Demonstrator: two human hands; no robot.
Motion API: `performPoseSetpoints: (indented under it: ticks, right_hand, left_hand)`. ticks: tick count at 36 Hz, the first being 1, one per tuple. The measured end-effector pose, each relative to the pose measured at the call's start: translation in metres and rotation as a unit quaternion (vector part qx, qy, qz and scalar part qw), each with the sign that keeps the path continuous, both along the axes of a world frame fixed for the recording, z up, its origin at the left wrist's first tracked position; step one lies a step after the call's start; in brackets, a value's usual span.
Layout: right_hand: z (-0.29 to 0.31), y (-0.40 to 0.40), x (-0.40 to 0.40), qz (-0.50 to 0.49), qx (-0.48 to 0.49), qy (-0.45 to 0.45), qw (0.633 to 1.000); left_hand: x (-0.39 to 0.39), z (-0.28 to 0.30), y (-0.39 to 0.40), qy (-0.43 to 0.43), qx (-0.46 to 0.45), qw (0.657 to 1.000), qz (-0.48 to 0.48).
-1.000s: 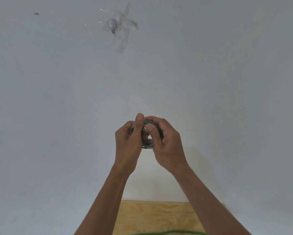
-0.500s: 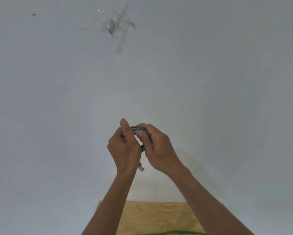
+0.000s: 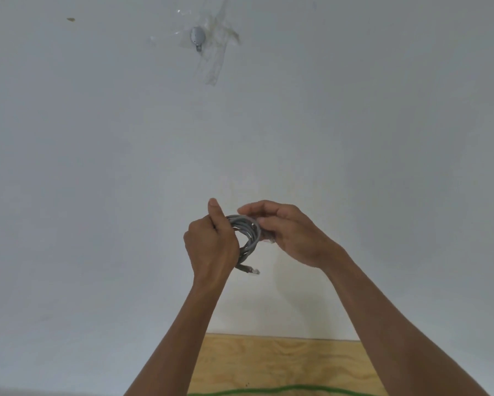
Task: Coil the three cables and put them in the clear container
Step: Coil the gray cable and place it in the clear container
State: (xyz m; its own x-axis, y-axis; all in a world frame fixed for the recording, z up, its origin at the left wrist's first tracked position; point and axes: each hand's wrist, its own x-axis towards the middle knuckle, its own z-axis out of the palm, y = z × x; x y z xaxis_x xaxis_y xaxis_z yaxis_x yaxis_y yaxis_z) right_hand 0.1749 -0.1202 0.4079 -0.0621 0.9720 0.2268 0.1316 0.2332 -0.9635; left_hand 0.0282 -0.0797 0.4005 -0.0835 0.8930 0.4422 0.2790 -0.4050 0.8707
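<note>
The grip of the left hand (image 3: 211, 247) is tight around the gray cable (image 3: 247, 232), so the loops stay in a ring and do not spring open. The right hand (image 3: 290, 234) pinches the far side of the ring, likely to tuck the last bit in. One plug end (image 3: 250, 270) hangs down below. The clear container is not in sight. A green cable (image 3: 282, 390) lies on the wooden worktop (image 3: 268, 361) below.
</note>
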Motion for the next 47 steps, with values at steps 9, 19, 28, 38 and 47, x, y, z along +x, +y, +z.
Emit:
performPoseSetpoints:
  ticks: [9,19,28,38,47]
  right_hand:
    - [-0.015,0.007,-0.007,-0.157,0.087,-0.131,0.975]
    - [-0.010,0.001,-0.022,-0.076,-0.020,0.203,0.976]
    - [-0.004,-0.006,-0.027,-0.008,-0.101,0.215,0.971]
    - [0.000,-0.011,-0.038,0.000,-0.049,0.028,0.998]
    - [-0.001,-0.021,-0.055,-0.177,-0.004,-0.221,0.959]
  left_hand:
    - [0.005,0.003,0.000,-0.042,0.011,0.999,-0.007]
    - [0.005,-0.001,0.004,-0.053,0.020,0.998,-0.012]
    - [0.001,-0.006,0.008,-0.060,0.025,0.998,-0.025]
    - [-0.002,-0.015,0.017,-0.068,0.058,0.996,0.019]
    - [-0.007,-0.022,0.021,-0.071,0.081,0.994,0.023]
